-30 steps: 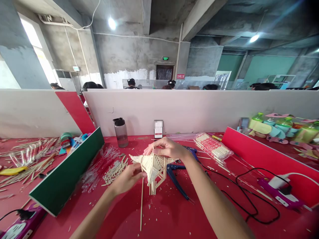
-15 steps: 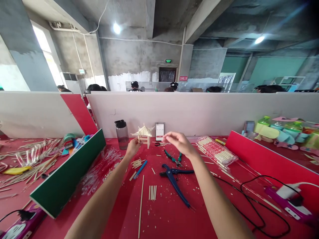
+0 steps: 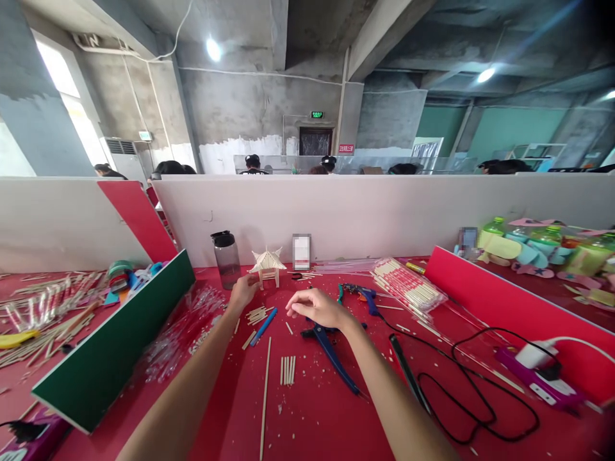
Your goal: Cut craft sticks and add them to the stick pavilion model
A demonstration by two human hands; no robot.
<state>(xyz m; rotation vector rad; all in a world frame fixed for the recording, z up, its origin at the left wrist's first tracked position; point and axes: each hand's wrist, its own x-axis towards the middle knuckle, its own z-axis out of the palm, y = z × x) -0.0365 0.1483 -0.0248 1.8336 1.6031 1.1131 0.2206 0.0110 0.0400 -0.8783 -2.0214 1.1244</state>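
A small pavilion model of pale wooden sticks point(image 3: 268, 264) stands upright on the red table point(image 3: 317, 416) near the back partition. My left hand point(image 3: 243, 291) rests just left of its legs with loosely curled fingers and nothing in them; whether it still touches the model is unclear. My right hand point(image 3: 314, 307) hovers palm down over the table with slack fingers, holding nothing. Blue-handled cutters point(image 3: 331, 349) lie right under and in front of it.
A dark water bottle point(image 3: 225, 259) and a phone point(image 3: 301, 251) stand by the white partition point(image 3: 384, 211). Short sticks point(image 3: 287, 370), a long stick point(image 3: 264, 397), a blue pen point(image 3: 263, 326), pliers point(image 3: 355, 291), a stick packet point(image 3: 408, 285), black cable point(image 3: 461, 384), power strip point(image 3: 533, 378), green divider point(image 3: 110, 358).
A second ago both hands held the model close in front of me. My left hand carried it to the back of the table and set it down; my right hand let go and dropped low.
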